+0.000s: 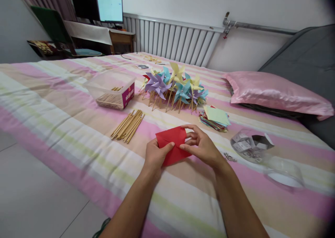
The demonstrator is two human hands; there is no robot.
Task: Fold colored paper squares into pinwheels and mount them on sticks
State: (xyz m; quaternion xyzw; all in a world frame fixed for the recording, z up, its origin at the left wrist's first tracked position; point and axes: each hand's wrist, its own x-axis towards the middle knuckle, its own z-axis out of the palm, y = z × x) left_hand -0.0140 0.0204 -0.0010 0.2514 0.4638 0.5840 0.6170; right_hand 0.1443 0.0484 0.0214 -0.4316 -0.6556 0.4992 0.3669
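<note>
Red paper (172,135) held over striped bedding (183,203)
Left hand (156,155) pinches its left side, right hand (204,144) its right edge; the tub's (104,94) purple label (128,94) (white characters, too small to read) stands beyond.

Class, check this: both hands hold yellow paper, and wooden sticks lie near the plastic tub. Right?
Not quite: in the head view, the paper held by the left hand and right hand is red, not yellow. Wooden sticks do lie near the plastic tub.
</note>
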